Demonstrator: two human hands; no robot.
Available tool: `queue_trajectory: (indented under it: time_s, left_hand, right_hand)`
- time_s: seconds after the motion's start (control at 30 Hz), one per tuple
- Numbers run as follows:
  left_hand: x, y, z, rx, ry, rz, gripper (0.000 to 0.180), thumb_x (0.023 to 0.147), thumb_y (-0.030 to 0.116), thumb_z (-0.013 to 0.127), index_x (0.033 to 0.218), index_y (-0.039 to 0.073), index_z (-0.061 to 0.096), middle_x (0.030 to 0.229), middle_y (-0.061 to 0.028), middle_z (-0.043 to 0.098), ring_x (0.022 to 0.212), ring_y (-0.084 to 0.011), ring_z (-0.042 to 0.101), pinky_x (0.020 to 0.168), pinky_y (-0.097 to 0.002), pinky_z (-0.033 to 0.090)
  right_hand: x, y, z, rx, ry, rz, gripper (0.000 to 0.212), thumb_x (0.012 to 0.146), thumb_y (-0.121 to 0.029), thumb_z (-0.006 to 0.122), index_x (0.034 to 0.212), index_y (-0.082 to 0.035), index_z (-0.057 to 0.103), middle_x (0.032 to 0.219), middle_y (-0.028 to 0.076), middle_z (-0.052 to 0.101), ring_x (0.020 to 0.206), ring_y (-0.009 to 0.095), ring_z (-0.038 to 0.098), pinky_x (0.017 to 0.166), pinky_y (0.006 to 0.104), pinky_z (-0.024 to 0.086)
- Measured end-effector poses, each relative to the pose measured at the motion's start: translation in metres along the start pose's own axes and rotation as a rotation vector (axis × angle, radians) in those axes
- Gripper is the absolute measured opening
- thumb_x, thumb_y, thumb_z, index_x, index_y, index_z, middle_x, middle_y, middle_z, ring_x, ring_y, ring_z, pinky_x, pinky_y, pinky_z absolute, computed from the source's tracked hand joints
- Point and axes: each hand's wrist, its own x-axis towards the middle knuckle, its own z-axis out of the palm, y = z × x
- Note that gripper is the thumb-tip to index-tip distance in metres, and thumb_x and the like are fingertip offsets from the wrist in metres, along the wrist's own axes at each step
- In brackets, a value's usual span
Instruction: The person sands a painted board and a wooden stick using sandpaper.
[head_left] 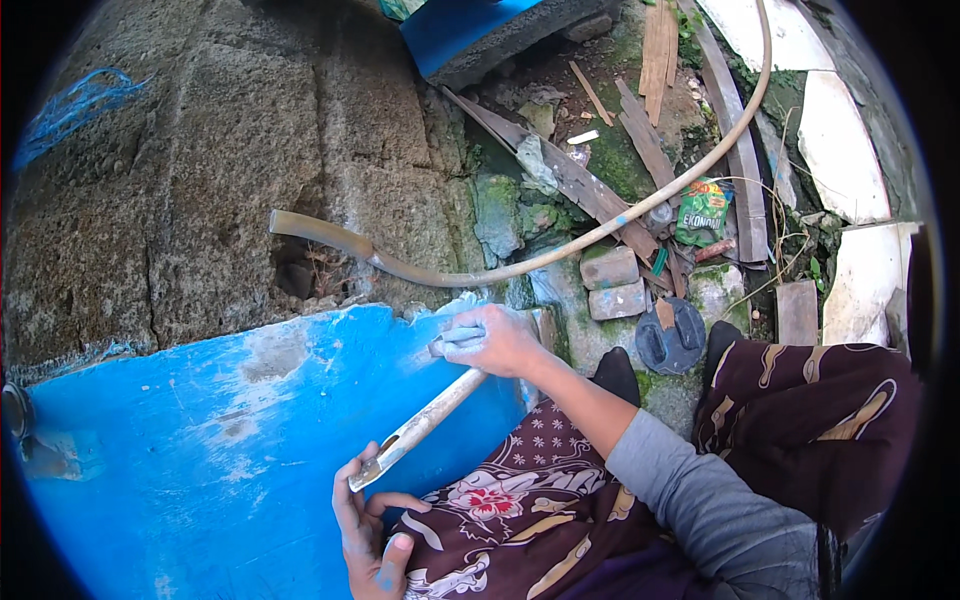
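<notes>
My right hand is closed round a small flat grey piece, pressed near the upper edge of the blue-painted surface. Its kind is partly hidden by my fingers. Below that hand runs a pale, worn tube with a dark slot near its lower end; its upper end passes beneath the hand. My left hand has its fingers around the tube's lower end, with the thumb apart. Blue-grey smears mark my fingers. Scuffed whitish patches show in the blue paint.
A long beige hose curves across the rough concrete. Wood planks, bricks, a green packet and a dark round lid lie at right. A blue-topped block stands at the back. Patterned cloth covers my legs.
</notes>
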Motion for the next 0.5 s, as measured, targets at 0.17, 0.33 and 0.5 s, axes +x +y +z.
queue_trajectory:
  time_s: [0.17, 0.33, 0.5]
  left_hand:
    - [-0.001, 0.001, 0.004, -0.019, 0.004, -0.008, 0.080, 0.094, 0.016, 0.065, 0.155, -0.001, 0.017, 0.159, -0.0212, 0.026, 0.096, -0.0264, 0.060, 0.061, -0.0295, 0.056]
    - [-0.002, 0.003, 0.004, -0.067, 0.010, 0.003, 0.081, 0.094, 0.018, 0.066, 0.156, -0.001, 0.018, 0.159, -0.0207, 0.026, 0.096, -0.0263, 0.060, 0.061, -0.0292, 0.056]
    - [0.000, 0.004, 0.005, -0.052, 0.009, 0.006, 0.082, 0.093, 0.019, 0.067, 0.155, -0.001, 0.018, 0.159, -0.0206, 0.027, 0.096, -0.0262, 0.060, 0.061, -0.0292, 0.056]
  right_hand:
    - [-0.001, 0.033, -0.005, -0.224, 0.139, 0.113, 0.039, 0.075, -0.056, 0.076, 0.088, -0.019, 0.077, 0.087, 0.013, 0.073, 0.086, 0.035, 0.069, 0.083, 0.0454, 0.053]
    - [-0.003, -0.011, -0.025, 0.084, 0.012, 0.117, 0.040, 0.075, -0.057, 0.076, 0.086, -0.019, 0.078, 0.084, 0.013, 0.072, 0.085, 0.034, 0.069, 0.081, 0.0444, 0.053]
    - [0.000, -0.018, -0.015, -0.009, 0.001, -0.103, 0.037, 0.076, -0.051, 0.077, 0.088, -0.015, 0.076, 0.083, 0.013, 0.072, 0.082, 0.033, 0.070, 0.075, 0.0421, 0.055]
